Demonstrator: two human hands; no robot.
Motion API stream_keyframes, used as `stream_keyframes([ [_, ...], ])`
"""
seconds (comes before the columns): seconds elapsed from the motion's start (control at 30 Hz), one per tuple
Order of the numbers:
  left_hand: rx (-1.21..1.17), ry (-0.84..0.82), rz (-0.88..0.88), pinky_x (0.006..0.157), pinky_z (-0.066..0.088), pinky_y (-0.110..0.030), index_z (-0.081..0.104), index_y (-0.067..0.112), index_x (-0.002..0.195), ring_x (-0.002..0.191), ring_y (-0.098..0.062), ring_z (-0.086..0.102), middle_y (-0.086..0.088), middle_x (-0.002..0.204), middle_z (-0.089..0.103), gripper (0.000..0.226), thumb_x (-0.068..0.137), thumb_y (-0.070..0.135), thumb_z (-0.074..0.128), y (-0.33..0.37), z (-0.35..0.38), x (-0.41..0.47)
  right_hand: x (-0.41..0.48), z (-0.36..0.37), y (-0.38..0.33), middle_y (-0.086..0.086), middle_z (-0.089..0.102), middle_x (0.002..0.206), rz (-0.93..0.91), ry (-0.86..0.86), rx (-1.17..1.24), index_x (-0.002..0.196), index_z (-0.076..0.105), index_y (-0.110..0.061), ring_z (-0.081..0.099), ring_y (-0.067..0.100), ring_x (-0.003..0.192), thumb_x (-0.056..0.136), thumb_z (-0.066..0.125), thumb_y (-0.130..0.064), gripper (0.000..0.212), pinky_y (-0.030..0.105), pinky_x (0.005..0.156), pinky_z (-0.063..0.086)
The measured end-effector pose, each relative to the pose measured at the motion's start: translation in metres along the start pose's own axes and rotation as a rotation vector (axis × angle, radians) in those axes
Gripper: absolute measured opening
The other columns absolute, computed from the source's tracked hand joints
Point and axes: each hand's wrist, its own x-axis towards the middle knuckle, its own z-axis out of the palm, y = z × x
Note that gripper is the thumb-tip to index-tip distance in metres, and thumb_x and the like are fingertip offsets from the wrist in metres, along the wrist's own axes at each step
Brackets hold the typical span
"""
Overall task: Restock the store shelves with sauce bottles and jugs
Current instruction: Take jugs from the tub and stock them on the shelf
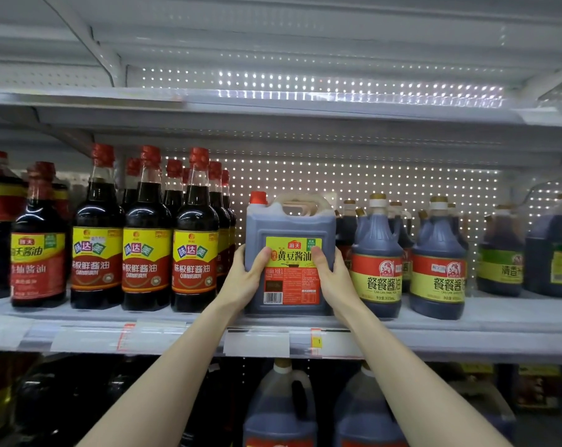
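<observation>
1. The square soy sauce jug (289, 253) stood upright at the middle shelf's (466, 321) near edge.
2. The left hand (245, 279) and right hand (332, 279) gripped its sides, thumbs on the label.
3. Tall bottles (147, 233) stood left; rounder jugs (378, 259) right.

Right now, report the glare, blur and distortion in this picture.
Head view: bright light dots glare through the pegboard back panel; the square jug gripped by the left hand and right hand is sharp; the shelf edge curves slightly from wide-angle distortion; the lower jugs sit dim.
</observation>
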Motion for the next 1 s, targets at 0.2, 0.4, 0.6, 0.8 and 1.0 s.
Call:
stream_keyframes([
  [0.2, 0.018, -0.062, -0.003, 0.081, 0.055, -0.031, 0.036, 0.025, 0.136, 0.102, -0.017, 0.066, -0.004, 0.119, 0.064, 0.054, 0.089, 0.043, 0.055, -0.0005, -0.0035, -0.0009, 0.0007, 0.0011, -0.0003, -0.007, 0.062, 0.11, 0.043, 0.005, 0.014, 0.14, 0.038, -0.027, 0.062, 0.006, 0.092, 0.093, 0.049, -0.049, 0.053, 0.019, 0.065, 0.048],
  [0.4, 0.018, -0.095, 0.01, 0.077, 0.055, -0.025, 0.035, 0.027, 0.135, 0.103, -0.016, 0.066, -0.003, 0.118, 0.064, 0.045, 0.094, 0.038, 0.05, 0.0007, -0.0055, -0.0022, 0.0002, 0.0005, 0.0022, -0.001, 0.063, 0.12, 0.057, 0.016, 0.003, 0.143, 0.036, -0.027, 0.063, 0.011, 0.098, 0.089, 0.05, -0.056, 0.062, 0.024, 0.072, 0.051],
  [0.6, 0.02, -0.111, 0.009, 0.072, 0.055, -0.021, 0.035, 0.029, 0.132, 0.1, -0.013, 0.066, -0.001, 0.116, 0.065, 0.04, 0.095, 0.037, 0.049, 0.0019, -0.0053, -0.0013, 0.0004, 0.0004, 0.0014, -0.002, 0.062, 0.119, 0.048, 0.018, 0.004, 0.142, 0.037, -0.028, 0.062, 0.01, 0.098, 0.09, 0.05, -0.054, 0.059, 0.023, 0.071, 0.051],
  [0.8, 0.053, -0.099, 0.03, 0.083, 0.053, -0.026, 0.034, 0.029, 0.136, 0.105, -0.013, 0.065, 0.0, 0.12, 0.064, 0.047, 0.093, 0.042, 0.05, -0.0024, -0.0062, 0.0007, 0.0002, -0.0002, 0.0006, -0.002, 0.063, 0.116, 0.068, -0.005, 0.038, 0.138, 0.039, -0.027, 0.062, 0.01, 0.097, 0.092, 0.049, -0.052, 0.053, 0.022, 0.069, 0.05],
  [1.0, 0.043, -0.073, 0.053, 0.076, 0.055, -0.025, 0.036, 0.028, 0.135, 0.103, -0.015, 0.065, -0.003, 0.119, 0.063, 0.047, 0.093, 0.037, 0.053, -0.0033, -0.0059, -0.0004, 0.0017, -0.0028, 0.0027, -0.002, 0.063, 0.117, 0.067, -0.026, 0.043, 0.141, 0.038, -0.026, 0.063, 0.007, 0.094, 0.093, 0.047, -0.049, 0.054, 0.019, 0.065, 0.049],
])
